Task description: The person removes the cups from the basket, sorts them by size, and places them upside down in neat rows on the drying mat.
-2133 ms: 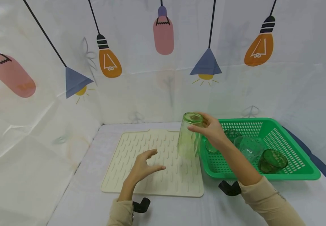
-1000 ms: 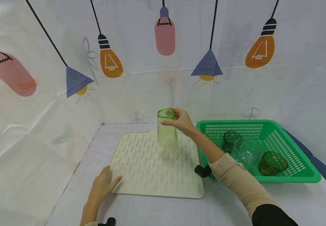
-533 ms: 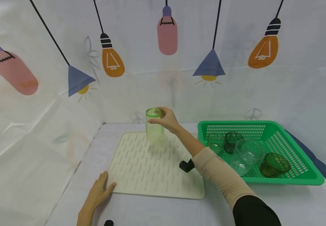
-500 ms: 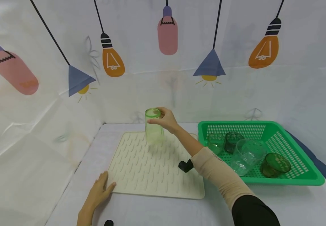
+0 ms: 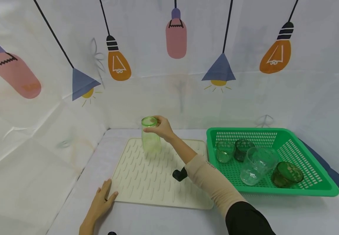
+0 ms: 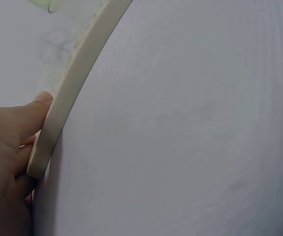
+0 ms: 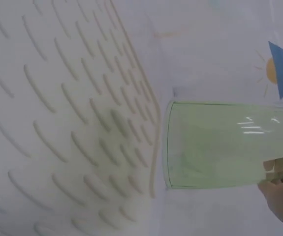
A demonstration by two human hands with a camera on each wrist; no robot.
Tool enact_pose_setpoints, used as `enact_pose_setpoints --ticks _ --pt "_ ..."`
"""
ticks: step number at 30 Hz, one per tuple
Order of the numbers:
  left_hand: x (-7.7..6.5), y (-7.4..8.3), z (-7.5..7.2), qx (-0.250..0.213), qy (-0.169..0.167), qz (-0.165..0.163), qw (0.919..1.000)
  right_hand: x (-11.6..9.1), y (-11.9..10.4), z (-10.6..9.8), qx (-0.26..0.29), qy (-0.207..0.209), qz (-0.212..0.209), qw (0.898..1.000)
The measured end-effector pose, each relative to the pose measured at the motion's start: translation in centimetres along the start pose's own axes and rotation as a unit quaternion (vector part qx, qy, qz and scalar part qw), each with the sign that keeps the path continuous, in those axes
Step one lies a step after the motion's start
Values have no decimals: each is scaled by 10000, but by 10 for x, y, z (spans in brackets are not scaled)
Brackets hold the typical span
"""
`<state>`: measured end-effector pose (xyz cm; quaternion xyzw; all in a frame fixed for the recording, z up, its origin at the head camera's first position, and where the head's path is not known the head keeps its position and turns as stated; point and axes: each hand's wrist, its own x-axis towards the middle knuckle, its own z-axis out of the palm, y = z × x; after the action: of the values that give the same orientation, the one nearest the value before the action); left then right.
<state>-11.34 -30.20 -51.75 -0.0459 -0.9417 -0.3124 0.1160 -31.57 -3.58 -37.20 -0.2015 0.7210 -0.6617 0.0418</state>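
My right hand (image 5: pixel 163 128) grips a pale green drinking glass (image 5: pixel 151 142) near its base, which points up, so the glass is upside down. It hangs above the back left part of a cream ridged drying mat (image 5: pixel 169 176). In the right wrist view the rim of the glass (image 7: pixel 220 142) is apart from the mat (image 7: pixel 47 123). At the mat's front left corner lies my left hand (image 5: pixel 99 201), fingers mostly straight and thumb spread. The left wrist view shows the left hand's thumb (image 6: pixel 33 115) against the mat's edge (image 6: pixel 77 81), with the other fingers partly hidden behind it.
A green plastic basket (image 5: pixel 275 192) stands right of the mat. Inside are a light green glass (image 5: pixel 224 152), a dark glass (image 5: pixel 242 150), a large clear glass (image 5: pixel 253 169) and a dark green glass (image 5: pixel 287 176). A printed curtain (image 5: pixel 163 94) hangs behind the white table (image 5: pixel 157 222).
My right hand has carried the upside-down glass left from beside the basket to over the mat's back left. Earlier, my left hand moved down and left to the mat's corner, and it stays there.
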Motion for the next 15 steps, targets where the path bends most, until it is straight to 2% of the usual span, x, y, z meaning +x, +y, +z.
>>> enact_pose_setpoints --ticks 5,15 --pt "-1 -1 1 -22 155 121 9998 5 7 11 27 110 205 9997" --pt "-2 -2 3 11 394 285 9988 12 24 30 -381 421 500 9971"
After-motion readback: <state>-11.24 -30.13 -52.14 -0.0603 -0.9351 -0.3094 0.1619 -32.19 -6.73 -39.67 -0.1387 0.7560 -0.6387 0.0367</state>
